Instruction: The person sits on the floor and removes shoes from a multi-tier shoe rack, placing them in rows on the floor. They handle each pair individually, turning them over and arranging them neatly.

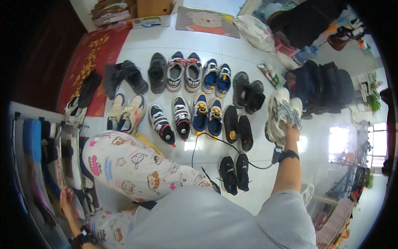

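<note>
A pair of white chunky sneakers (279,116) with grey laces is in my right hand (291,133), at arm's length on the right. My fingers are partly hidden by the shoes, and whether the soles touch the floor is hard to tell. My left hand (66,199) is at the lower left, beside the shoe rack (60,140), with fingers slightly curled and nothing visible in them. Shoes fill the rack's tiers. Between my hands, pairs stand in rows on the tiles, including navy-and-yellow sneakers (207,113), black-and-white strap sneakers (171,119) and black slip-ons (238,128).
Black sneakers (233,174) stand near my body. A cable (230,144) runs from my right wrist strap. Dark backpacks (320,85) lie beyond the white sneakers. A red doormat (93,59), a bear-print mat (206,21) and a plastic bag (256,32) edge the floor.
</note>
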`<act>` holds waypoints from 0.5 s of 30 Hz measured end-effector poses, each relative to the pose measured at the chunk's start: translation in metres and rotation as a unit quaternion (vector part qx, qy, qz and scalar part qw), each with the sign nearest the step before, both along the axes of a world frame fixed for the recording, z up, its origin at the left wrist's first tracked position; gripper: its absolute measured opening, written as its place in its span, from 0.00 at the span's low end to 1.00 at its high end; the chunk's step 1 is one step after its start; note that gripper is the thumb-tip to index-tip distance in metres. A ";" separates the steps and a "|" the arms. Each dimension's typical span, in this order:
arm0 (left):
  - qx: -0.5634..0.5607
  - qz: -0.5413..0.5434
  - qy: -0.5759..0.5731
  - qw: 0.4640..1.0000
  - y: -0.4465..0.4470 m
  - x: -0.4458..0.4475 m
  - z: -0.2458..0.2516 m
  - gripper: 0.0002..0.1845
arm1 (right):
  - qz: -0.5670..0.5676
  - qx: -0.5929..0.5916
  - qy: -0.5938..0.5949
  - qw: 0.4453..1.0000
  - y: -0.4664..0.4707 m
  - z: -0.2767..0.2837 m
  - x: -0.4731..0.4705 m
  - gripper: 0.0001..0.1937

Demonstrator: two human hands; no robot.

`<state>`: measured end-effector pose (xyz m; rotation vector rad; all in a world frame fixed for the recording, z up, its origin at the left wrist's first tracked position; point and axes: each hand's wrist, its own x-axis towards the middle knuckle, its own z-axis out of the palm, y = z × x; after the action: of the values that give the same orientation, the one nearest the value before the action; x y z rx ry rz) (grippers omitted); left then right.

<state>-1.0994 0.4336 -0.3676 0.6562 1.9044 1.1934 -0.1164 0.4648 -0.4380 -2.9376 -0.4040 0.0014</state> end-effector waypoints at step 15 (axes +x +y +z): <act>-0.055 -0.133 0.025 0.989 0.010 0.053 0.062 0.20 | -0.096 -0.203 0.068 0.972 -0.052 -0.060 -0.045 0.26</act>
<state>-1.0461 0.4440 -0.3051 0.8577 1.8410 0.9051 -0.1610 0.4125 -0.4978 -3.3388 -0.1052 0.2931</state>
